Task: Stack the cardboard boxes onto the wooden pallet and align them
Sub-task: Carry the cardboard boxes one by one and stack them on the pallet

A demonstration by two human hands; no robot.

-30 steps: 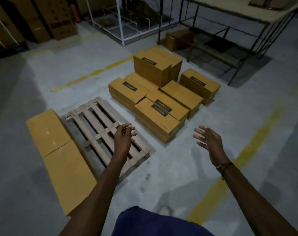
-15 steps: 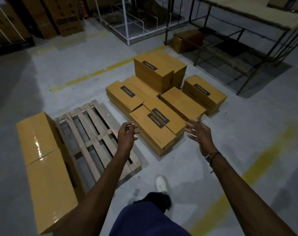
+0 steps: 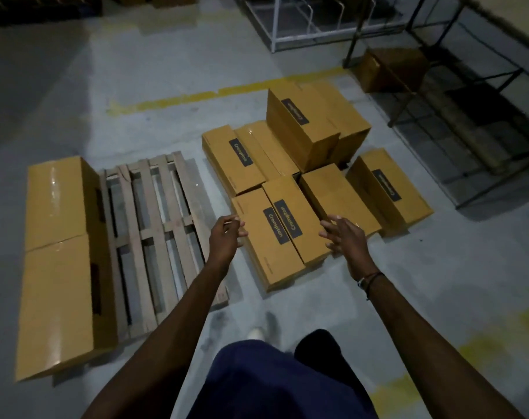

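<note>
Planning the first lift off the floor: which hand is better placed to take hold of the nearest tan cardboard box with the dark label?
Neither alone. The left hand hovers at the nearest tan cardboard box's left edge, the right hand over the neighbouring box on its right. Likely a two-handed lift, left slightly closer.

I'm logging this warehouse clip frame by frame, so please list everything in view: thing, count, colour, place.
wooden pallet: one, pale wood, on the floor left of centre.
large boxes: two, tan, end to end along the pallet's left edge.
small boxes: about eight, tan, several with dark labels, grouped on the floor right of the pallet; two are taller, at the back.
lone box: one, brown, under the dark rack, top right.
dark rack: one, black metal, right.
white rack: one, top centre.
floor lines: yellow, behind the boxes and lower right.
left hand: fingers loosely curled, empty, at the nearest small box's left side.
right hand: fingers extended, at its right side.
</note>
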